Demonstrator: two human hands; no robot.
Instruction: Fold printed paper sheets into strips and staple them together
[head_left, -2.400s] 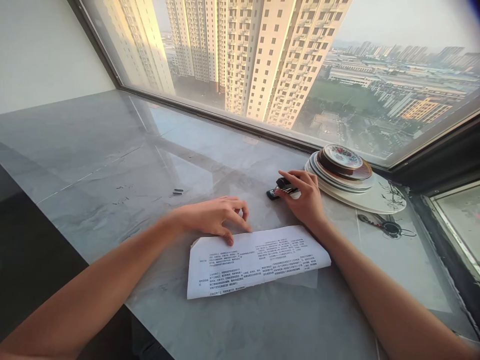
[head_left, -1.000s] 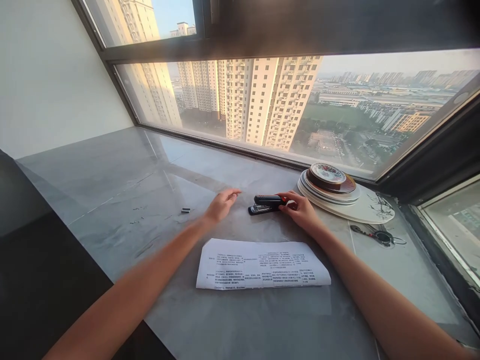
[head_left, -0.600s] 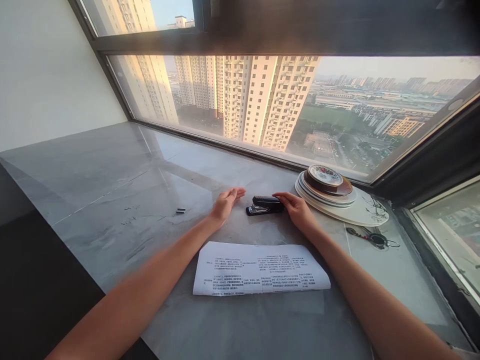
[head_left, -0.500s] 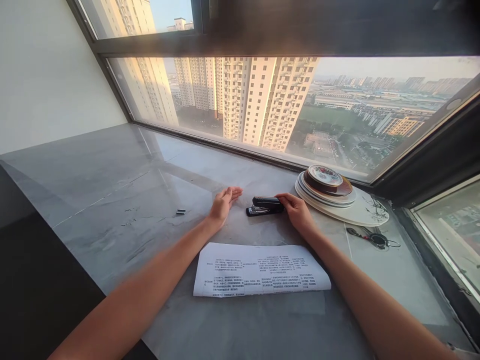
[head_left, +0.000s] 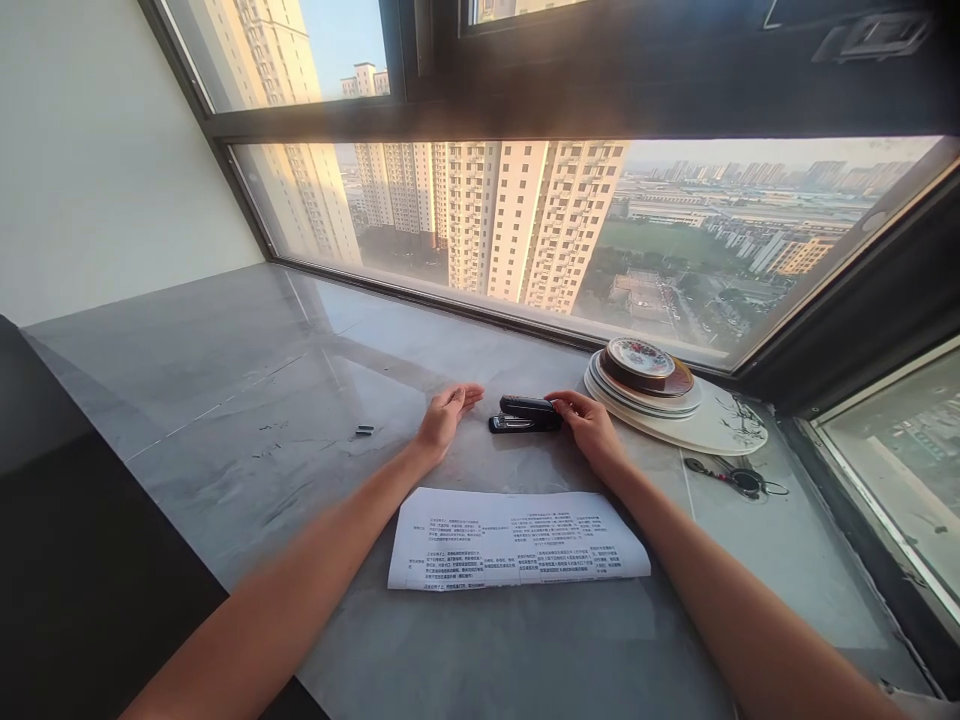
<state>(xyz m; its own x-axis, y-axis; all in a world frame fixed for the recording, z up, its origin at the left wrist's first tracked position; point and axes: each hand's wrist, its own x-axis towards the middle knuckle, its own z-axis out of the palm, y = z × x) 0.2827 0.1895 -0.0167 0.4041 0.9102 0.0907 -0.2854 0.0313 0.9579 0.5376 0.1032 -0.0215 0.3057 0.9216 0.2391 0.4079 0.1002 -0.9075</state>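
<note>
My right hand (head_left: 589, 422) pinches the stapler (head_left: 521, 415) by one end, best kept flat on the table (head_left: 495, 640); my left hand (head_left: 446, 418) holds nothing.

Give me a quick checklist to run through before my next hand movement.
1. Right hand on the stapler: ok, fingers at its right end.
2. Left hand on the stapler: not ok, open and apart from it.
3. Printed paper clear of the stapler: ok, lying nearer the person.
4. Staples loaded: cannot tell, the inside is hidden.
5. Right hand clear of the plates: cannot tell, they nearly meet in this view.
</note>
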